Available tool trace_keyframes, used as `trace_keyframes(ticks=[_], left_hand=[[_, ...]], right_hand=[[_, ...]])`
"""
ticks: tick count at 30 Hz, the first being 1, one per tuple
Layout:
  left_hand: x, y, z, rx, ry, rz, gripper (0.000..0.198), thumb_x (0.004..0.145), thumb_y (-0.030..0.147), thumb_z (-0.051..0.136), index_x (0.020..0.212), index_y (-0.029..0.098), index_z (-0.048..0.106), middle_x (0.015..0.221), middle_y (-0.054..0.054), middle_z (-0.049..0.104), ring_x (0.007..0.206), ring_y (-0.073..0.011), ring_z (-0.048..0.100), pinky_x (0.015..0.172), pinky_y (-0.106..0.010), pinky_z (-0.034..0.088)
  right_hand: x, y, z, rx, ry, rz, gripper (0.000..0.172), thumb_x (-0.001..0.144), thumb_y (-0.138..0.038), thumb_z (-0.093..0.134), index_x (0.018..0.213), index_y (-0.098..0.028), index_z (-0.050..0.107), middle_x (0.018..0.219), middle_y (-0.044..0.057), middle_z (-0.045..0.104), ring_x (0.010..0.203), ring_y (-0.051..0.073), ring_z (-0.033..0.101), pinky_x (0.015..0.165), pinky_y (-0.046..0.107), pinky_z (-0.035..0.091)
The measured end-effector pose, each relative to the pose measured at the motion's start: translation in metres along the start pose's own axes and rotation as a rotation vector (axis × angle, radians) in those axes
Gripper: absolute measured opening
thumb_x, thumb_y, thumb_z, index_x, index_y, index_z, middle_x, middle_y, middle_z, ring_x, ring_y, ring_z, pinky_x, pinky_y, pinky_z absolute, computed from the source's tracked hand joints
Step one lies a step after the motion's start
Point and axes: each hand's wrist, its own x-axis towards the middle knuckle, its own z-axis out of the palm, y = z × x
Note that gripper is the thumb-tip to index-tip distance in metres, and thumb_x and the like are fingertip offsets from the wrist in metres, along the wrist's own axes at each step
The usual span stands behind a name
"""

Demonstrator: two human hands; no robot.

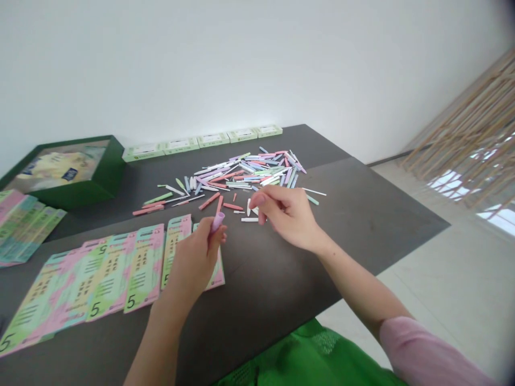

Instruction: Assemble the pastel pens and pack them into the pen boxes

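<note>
While the person reaches over a dark worktop (374, 214), the left hand (195, 262) pinches a short lilac plastic stick (218, 221) between thumb and fingers. Its tip stands up clear of the fingers, so the stick is held just above a row of pastel printed cards (145, 268), each marked with a large 5 and laid side by side with their printed faces showing. The right hand (287, 217) hangs just beyond, fingertips drawn together and pointing down beside a few small white pieces (249, 219); whether it pinches anything cannot be told. Farther on lies a loose heap of pink, green, lilac and white sticks (241, 174), with strays scattered between it and the hands. Behind the heap runs a line of small green-and-white boxes (201, 141), and a green box with a clear lid (80, 195) sits at the far left.
</note>
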Motion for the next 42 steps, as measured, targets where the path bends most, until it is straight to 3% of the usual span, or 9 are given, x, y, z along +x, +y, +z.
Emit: trace_keyframes(ticks=[4, 8, 14, 18, 21, 29, 36, 42], left_hand=[[0.019, -0.007, 0.003, 0.5, -0.23, 0.033, 0.041, 0.1, 0.034, 0.016, 0.119, 0.017, 0.049, 0.096, -0.011, 0.073, 0.086, -0.0275, 0.071, 0.064, -0.032, 0.047], [0.035, -0.007, 0.013, 0.575, -0.384, 0.098, 0.039, 0.1, 0.035, 0.022, 0.12, 0.017, 0.051, 0.103, -0.014, 0.072, 0.091, -0.0305, 0.07, 0.067, -0.035, 0.05], [0.058, -0.009, 0.04, 0.658, -0.56, 0.11, 0.029, 0.098, 0.029, 0.04, 0.115, 0.013, 0.058, 0.104, -0.013, 0.07, 0.097, -0.0252, 0.068, 0.08, -0.038, 0.054], [0.072, -0.013, 0.056, 0.698, -0.615, 0.087, 0.033, 0.092, 0.038, 0.055, 0.116, 0.015, 0.059, 0.111, -0.008, 0.065, 0.096, -0.0197, 0.064, 0.084, -0.042, 0.055], [0.076, -0.013, 0.059, 0.714, -0.644, 0.065, 0.036, 0.092, 0.039, 0.056, 0.118, 0.016, 0.058, 0.112, -0.008, 0.064, 0.097, -0.0204, 0.064, 0.084, -0.043, 0.055], [0.074, 0.0, 0.042, 0.718, -0.684, 0.048, 0.037, 0.095, 0.04, 0.05, 0.123, 0.015, 0.055, 0.109, -0.008, 0.066, 0.093, -0.0196, 0.066, 0.082, -0.042, 0.055], [0.071, 0.008, 0.032, 0.711, -0.677, 0.135, 0.036, 0.095, 0.021, 0.031, 0.124, 0.015, 0.051, 0.109, -0.021, 0.069, 0.101, -0.0331, 0.068, 0.079, -0.045, 0.052], [0.072, 0.011, 0.027, 0.716, -0.677, 0.181, 0.033, 0.093, 0.02, 0.036, 0.119, 0.016, 0.056, 0.107, -0.021, 0.069, 0.101, -0.0324, 0.068, 0.08, -0.043, 0.052]], right_hand=[[-0.018, 0.034, -0.007, -0.055, 0.051, 0.175, 0.04, 0.097, -0.042, 0.044, 0.071, -0.015, 0.06, 0.05, -0.004, 0.055, 0.044, 0.006, 0.045, 0.048, 0.017, 0.033], [-0.041, 0.062, -0.007, -0.237, -0.012, 0.272, 0.035, 0.096, -0.037, 0.046, 0.074, -0.015, 0.062, 0.053, -0.004, 0.058, 0.047, 0.007, 0.047, 0.051, 0.018, 0.033], [-0.072, 0.083, -0.008, -0.389, -0.064, 0.346, 0.033, 0.097, -0.036, 0.044, 0.079, -0.017, 0.063, 0.06, -0.001, 0.06, 0.054, 0.01, 0.053, 0.058, 0.021, 0.036], [-0.077, 0.087, -0.01, -0.421, -0.104, 0.354, 0.027, 0.098, -0.034, 0.043, 0.09, -0.019, 0.065, 0.082, 0.003, 0.07, 0.071, 0.014, 0.064, 0.069, 0.023, 0.041], [-0.077, 0.088, -0.009, -0.439, -0.136, 0.356, 0.026, 0.098, -0.033, 0.043, 0.095, -0.019, 0.065, 0.092, 0.005, 0.072, 0.081, 0.017, 0.067, 0.074, 0.025, 0.043], [-0.08, 0.091, -0.006, -0.48, -0.22, 0.349, 0.03, 0.1, -0.033, 0.039, 0.097, -0.018, 0.065, 0.092, 0.007, 0.073, 0.081, 0.018, 0.068, 0.074, 0.026, 0.044], [-0.079, 0.089, -0.007, -0.505, -0.276, 0.353, 0.031, 0.101, -0.033, 0.038, 0.099, -0.017, 0.065, 0.091, 0.008, 0.072, 0.084, 0.019, 0.068, 0.075, 0.027, 0.044], [-0.079, 0.088, -0.007, -0.515, -0.296, 0.351, 0.032, 0.101, -0.034, 0.037, 0.101, -0.017, 0.065, 0.093, 0.008, 0.072, 0.086, 0.019, 0.068, 0.076, 0.027, 0.044]])
